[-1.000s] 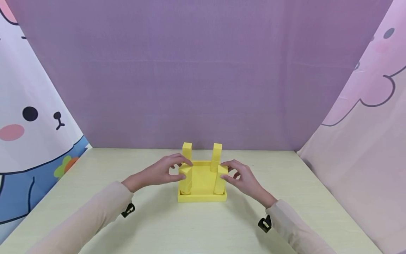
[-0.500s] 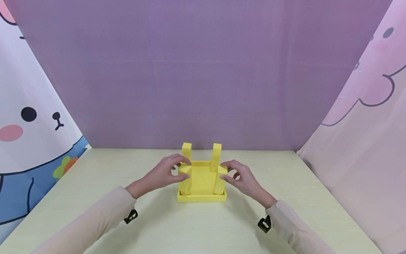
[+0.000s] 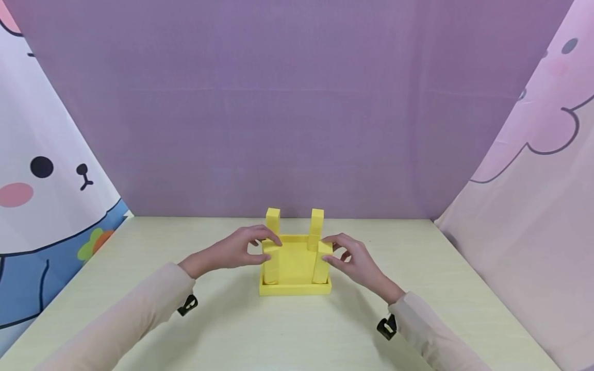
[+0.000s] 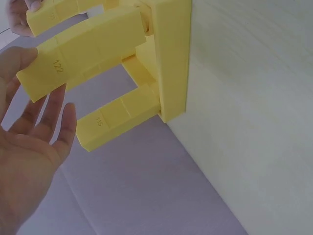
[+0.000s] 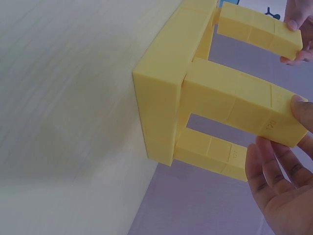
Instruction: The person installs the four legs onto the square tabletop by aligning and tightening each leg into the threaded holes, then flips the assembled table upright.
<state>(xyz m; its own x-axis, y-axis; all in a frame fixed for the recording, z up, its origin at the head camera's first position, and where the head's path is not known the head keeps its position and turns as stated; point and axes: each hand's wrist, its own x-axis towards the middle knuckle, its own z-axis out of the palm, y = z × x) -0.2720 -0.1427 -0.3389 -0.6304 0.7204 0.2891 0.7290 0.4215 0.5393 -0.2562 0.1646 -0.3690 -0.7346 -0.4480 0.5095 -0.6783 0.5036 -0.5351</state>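
A yellow square tray-like base (image 3: 295,290) with a raised rim rests on the table, a yellow block post standing at each corner. My left hand (image 3: 234,250) pinches the top of the front left post (image 3: 271,270), thumb on the near side and fingers behind. In the left wrist view this post (image 4: 88,49) bears the number 122, and its foot meets the base slightly unevenly. My right hand (image 3: 356,260) grips the top of the front right post (image 3: 320,269) between thumb and fingers; the right wrist view shows that post (image 5: 234,103) seated inside the rim.
The back left post (image 3: 273,220) and back right post (image 3: 316,224) stand untouched behind. A pale wooden table (image 3: 260,335) surrounds the base. A purple cloth (image 3: 287,113) hangs behind it, with printed curtains (image 3: 60,154) at both sides.
My left wrist dips and then lifts back, and the front left post turns a little about its upright axis between the fingers. My right hand keeps its grip and stays nearly still.
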